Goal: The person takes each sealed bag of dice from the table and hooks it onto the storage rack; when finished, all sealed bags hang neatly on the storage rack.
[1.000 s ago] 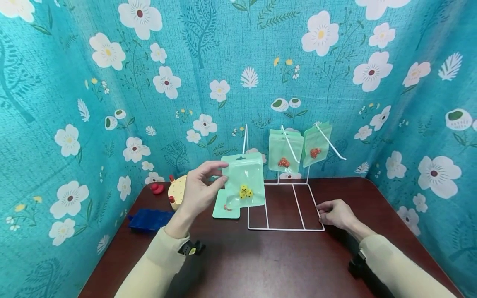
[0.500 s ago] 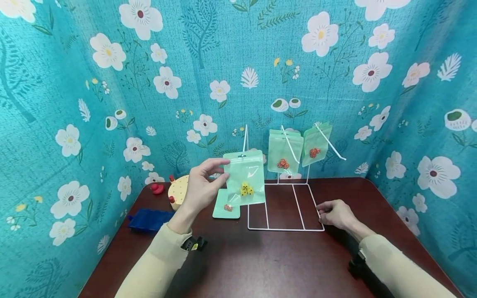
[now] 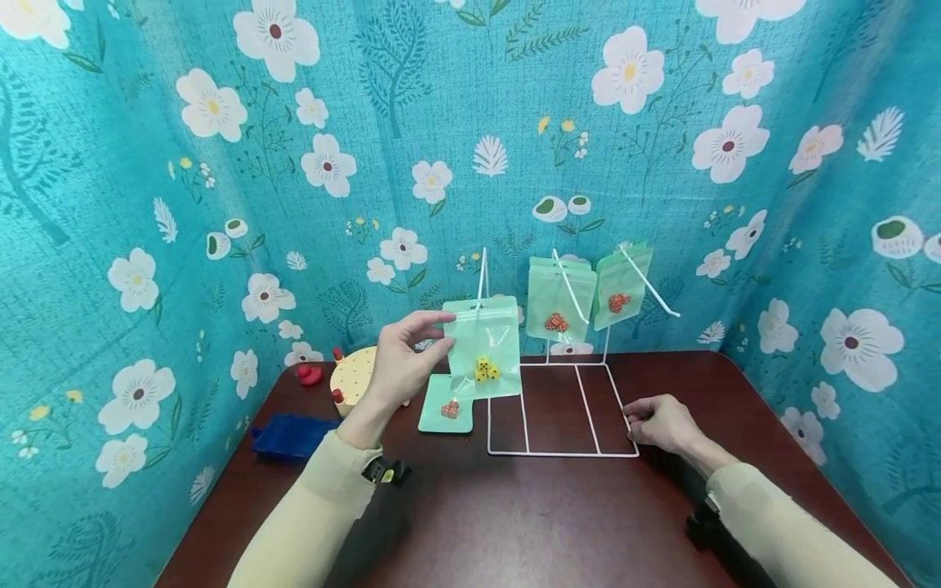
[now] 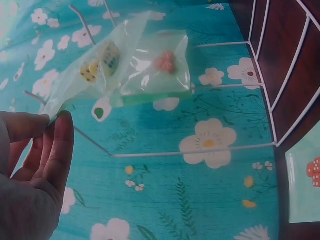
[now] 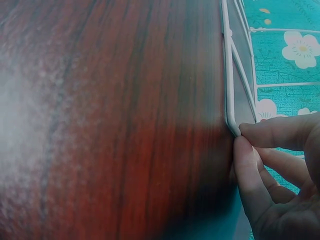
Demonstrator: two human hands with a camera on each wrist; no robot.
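My left hand [image 3: 412, 351] pinches the upper left edge of a green zip bag [image 3: 465, 339] with yellow dice [image 3: 485, 370] inside. The bag's hang hole overlaps the left hook [image 3: 482, 282] of a white wire display rack [image 3: 562, 454]. In the left wrist view, thumb and fingertips grip the bag's edge, and the bag [image 4: 75, 82] tilts beside a hook. My right hand [image 3: 662, 420] holds the front right corner of the rack's base; in the right wrist view, thumb and forefinger pinch the wire [image 5: 230, 95]. Green bags with red dice hang on the middle hook [image 3: 559, 286] and right hook [image 3: 650, 286].
Another green bag [image 3: 434, 415] with red dice lies on the dark table [image 3: 500, 523], left of the rack. Further left are a blue tray [image 3: 290, 435], a round cream-coloured object [image 3: 351, 380] and a small red one [image 3: 309, 374]. Flowered teal cloth [image 3: 456, 106] stands behind.
My left hand has shifted slightly right and up with the bag of yellow dice, bringing its hang hole to the left hook. My right hand stays at the rack's corner.
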